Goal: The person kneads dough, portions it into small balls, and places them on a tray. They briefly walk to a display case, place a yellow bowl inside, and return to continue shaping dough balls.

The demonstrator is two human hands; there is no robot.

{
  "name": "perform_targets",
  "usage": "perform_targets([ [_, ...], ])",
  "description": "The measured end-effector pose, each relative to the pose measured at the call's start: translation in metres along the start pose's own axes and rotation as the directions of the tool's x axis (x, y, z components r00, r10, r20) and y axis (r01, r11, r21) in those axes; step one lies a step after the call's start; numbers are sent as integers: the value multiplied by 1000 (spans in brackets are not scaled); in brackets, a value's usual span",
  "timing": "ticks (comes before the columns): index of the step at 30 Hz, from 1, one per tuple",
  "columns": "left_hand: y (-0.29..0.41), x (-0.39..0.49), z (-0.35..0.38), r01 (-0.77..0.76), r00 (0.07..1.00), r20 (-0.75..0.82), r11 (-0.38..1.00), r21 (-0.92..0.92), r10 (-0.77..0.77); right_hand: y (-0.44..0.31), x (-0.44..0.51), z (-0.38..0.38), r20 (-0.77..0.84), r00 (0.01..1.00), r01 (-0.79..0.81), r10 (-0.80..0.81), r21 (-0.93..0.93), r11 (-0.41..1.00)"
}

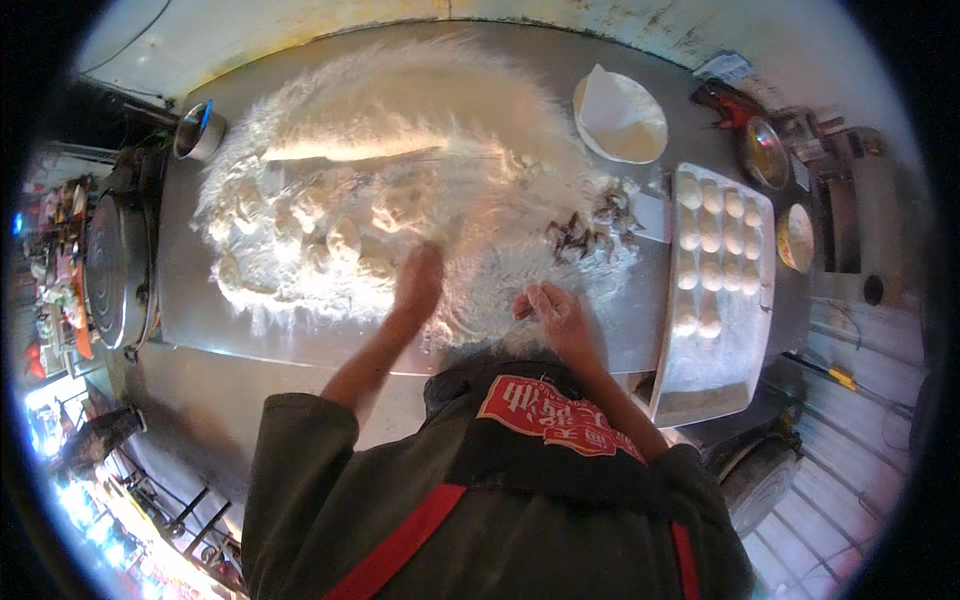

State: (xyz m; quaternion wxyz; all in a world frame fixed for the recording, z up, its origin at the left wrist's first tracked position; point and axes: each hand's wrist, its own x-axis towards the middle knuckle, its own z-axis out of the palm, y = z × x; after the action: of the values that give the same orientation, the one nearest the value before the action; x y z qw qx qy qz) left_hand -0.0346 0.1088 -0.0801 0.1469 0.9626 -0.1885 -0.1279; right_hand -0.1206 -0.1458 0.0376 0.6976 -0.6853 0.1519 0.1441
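My left hand (420, 279), blurred, is low over the floured work surface, at the right end of a group of dough pieces (343, 238). Whether its fingers hold anything cannot be made out. Closer to the front edge, my right hand (556, 309) has its thumb and fingers drawn together. A small dark spot shows at its fingertips, too unclear to name. Beyond that hand lies a heap of dark brown pieces (581, 234), partly dusted with flour. Loose flour (480, 285) covers the metal table (630, 330) around both hands.
Right of the heap, a tray (712, 379) holds rows of pale dough balls (709, 236). A white bowl (652, 146) with a white sheet in it stands at the back. At the back left is a metal pot (214, 135), and a round griddle (116, 270) flanks the left edge.
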Motion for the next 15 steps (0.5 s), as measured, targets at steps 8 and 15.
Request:
perform_targets([
  [8, 82, -12, -21, -420, 904, -129, 902, -104, 407, 13, -32, -51, -287, 948, -72, 134, 217, 973],
  [15, 74, -2, 6, -337, 923, -256, 926, -169, 289, 28, -38, -82, -257, 959, -49, 116, 253, 966],
])
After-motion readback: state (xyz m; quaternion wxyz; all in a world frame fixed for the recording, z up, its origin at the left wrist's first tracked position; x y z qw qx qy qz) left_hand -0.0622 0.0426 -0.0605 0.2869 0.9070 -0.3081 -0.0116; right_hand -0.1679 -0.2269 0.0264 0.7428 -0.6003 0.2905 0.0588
